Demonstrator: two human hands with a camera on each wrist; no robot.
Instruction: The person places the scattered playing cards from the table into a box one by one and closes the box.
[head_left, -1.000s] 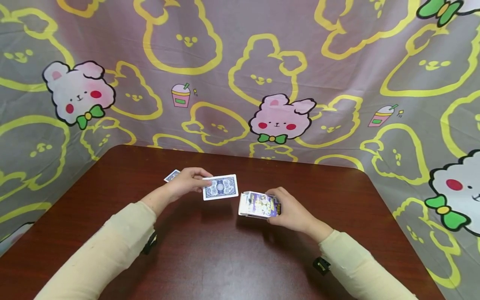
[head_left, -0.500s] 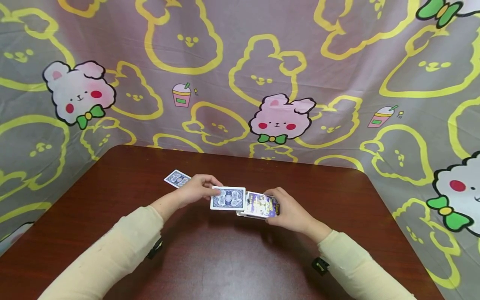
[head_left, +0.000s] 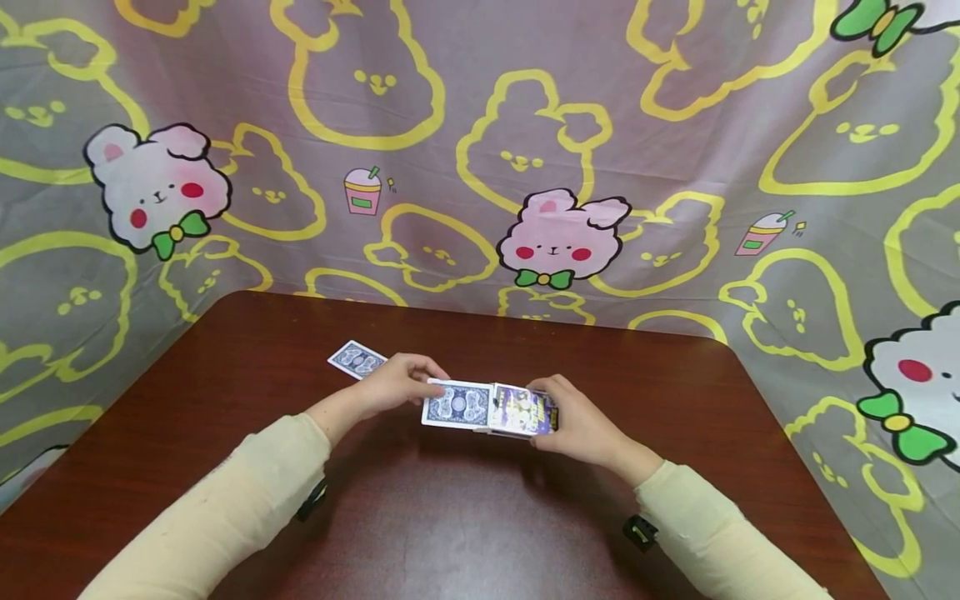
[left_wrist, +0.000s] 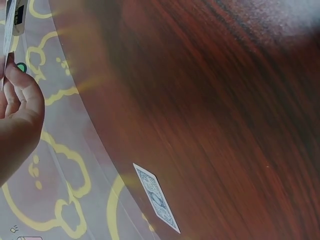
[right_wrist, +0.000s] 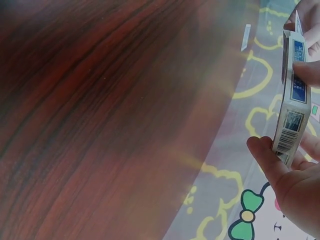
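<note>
In the head view my left hand (head_left: 397, 383) pinches a blue-backed playing card (head_left: 459, 405) by its left end, thumb on top. The card's right end meets the mouth of a purple and yellow card box (head_left: 519, 412). My right hand (head_left: 577, 421) grips that box from the right, thumb on the near side and fingers on the far side. From the right wrist view, the box (right_wrist: 290, 112) shows its narrow side with a barcode. At the edge of the left wrist view, my left hand (left_wrist: 22, 107) holds the card nearly edge-on.
Another blue-backed card (head_left: 356, 359) lies face down on the dark wooden table (head_left: 465, 517), behind and left of my left hand. A patterned cloth (head_left: 450, 167) hangs around the table's back and sides.
The left hand has brought its card rightward and toward me, from apart to the mouth of the box. More of the card on the table now shows. The right hand has hardly moved.
</note>
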